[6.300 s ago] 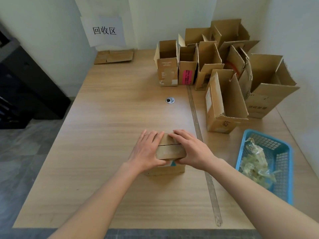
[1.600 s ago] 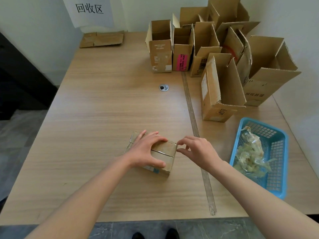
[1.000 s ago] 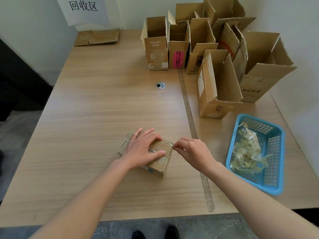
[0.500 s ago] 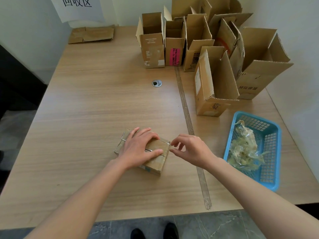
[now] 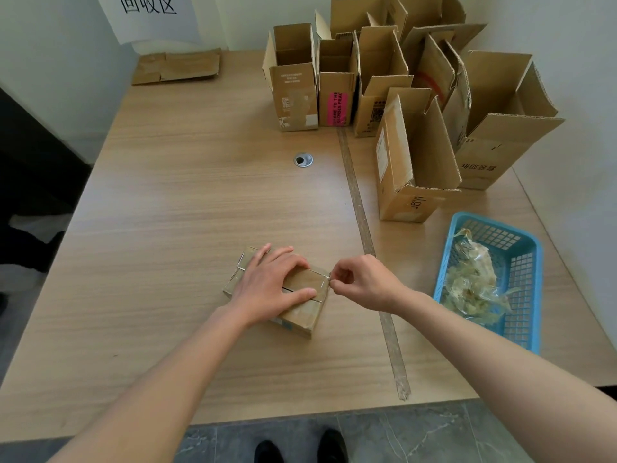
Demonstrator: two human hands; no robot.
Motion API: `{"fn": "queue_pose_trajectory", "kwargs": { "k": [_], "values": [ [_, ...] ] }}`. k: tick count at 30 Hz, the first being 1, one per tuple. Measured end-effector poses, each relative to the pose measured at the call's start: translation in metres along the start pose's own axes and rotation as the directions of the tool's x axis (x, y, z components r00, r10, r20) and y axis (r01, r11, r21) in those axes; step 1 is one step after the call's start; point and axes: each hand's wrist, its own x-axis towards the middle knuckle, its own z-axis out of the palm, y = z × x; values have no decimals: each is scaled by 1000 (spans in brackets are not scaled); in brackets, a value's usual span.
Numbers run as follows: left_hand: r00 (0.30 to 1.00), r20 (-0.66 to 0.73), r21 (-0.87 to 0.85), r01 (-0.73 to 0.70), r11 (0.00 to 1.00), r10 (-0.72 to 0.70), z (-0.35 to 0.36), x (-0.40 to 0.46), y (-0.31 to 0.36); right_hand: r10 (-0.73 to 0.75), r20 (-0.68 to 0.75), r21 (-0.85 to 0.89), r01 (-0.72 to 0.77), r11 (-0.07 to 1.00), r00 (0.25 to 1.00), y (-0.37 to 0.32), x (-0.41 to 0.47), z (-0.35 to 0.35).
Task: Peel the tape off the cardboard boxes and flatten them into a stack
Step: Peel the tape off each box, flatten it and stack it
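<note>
left hand (image 5: pixel 267 284) lies flat with fingers spread on the small taped box (image 5: pixel 302 307), pressing it to the bench (image 5: pixel 173 208). right hand (image 5: pixel 362 282) is at the box's right edge, thumb and fingertips pinching the clear tape (image 5: pixel 324 285) there. right of the box, a blue basket (image 5: pixel 531 262) holds crumpled tape. beyond the box stand the open boxes (image 5: pixel 414 152); far left of them lies flattened cardboard (image 5: pixel 177 66).

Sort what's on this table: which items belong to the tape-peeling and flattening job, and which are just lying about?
Part of the job:
- small taped box, pressed by the left hand
- right hand pinching its tape
- open boxes
- flattened cardboard
- blue basket holding peeled tape

Lying about:
- wall sign
- table grommet
</note>
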Motion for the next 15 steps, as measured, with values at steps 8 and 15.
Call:
{"fn": "queue_pose_trajectory", "kwargs": {
  "k": [8, 15],
  "values": [
    [999, 24, 8, -44, 999, 43, 0, 3, -4, -77, 184, -447, 153, 881, 980, -32, 7, -22],
    [998, 48, -2, -34, 999, 34, 0, 4, -3, -227, 263, -492, 333, 804, 938, -20, 4, -35]
  ]
}}
